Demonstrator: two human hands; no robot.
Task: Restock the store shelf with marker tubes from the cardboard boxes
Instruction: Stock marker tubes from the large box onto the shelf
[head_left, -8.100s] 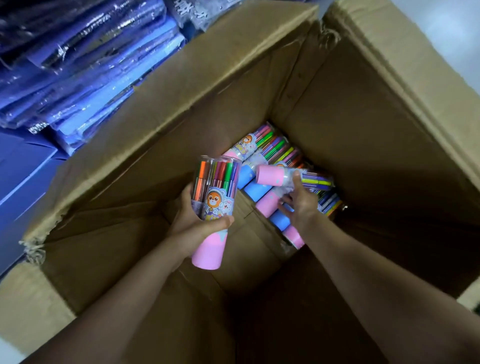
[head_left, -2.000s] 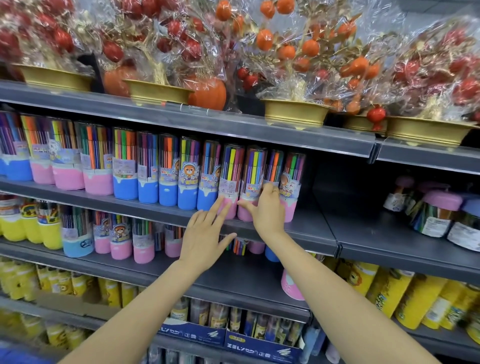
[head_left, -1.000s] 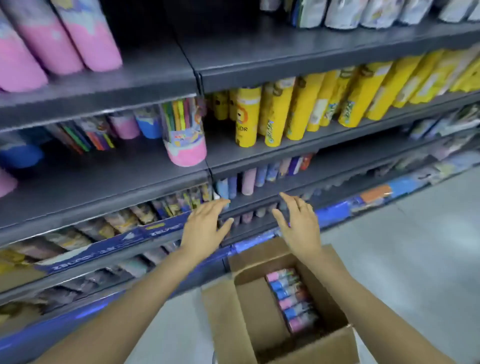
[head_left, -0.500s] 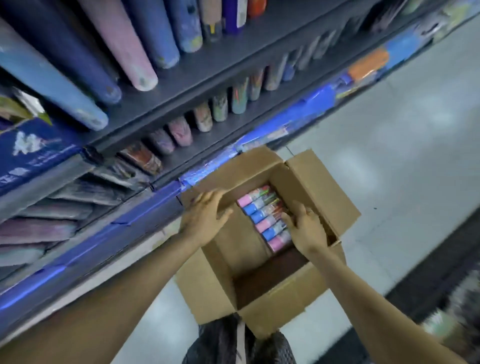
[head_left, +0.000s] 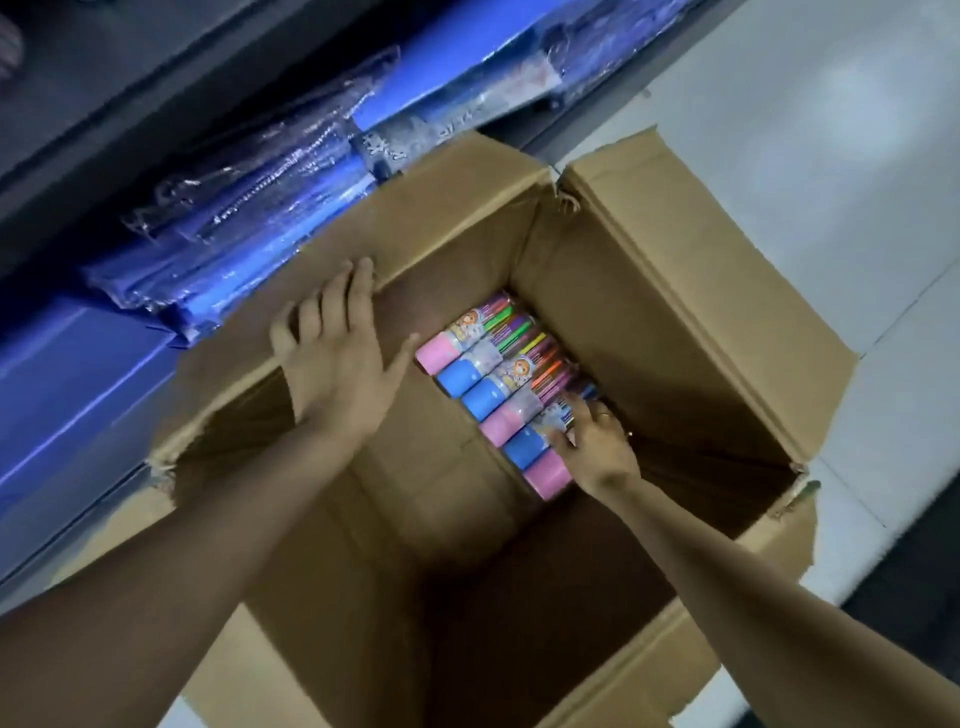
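Note:
An open cardboard box (head_left: 649, 322) stands on the floor below me. Several marker tubes (head_left: 488, 358) with pink and blue caps lie side by side in a row on its bottom. My left hand (head_left: 337, 364) is spread flat, its fingers resting on the box's left flap edge, and it holds nothing. My right hand (head_left: 597, 452) reaches down into the box. Its fingers and thumb curl round a blue-capped marker tube (head_left: 519, 447) near the close end of the row. That hand hides part of the nearest tubes.
Blue plastic-wrapped packs (head_left: 270, 208) lie on the lowest shelf, right against the box's far left side. The dark shelf edge (head_left: 130, 78) runs above them. Pale tiled floor (head_left: 831, 156) lies to the right, and a dark mat (head_left: 909, 597) at the lower right.
My view has dropped closer over the box. My right hand went deeper and took hold of a tube; my left hand stays on the left flap.

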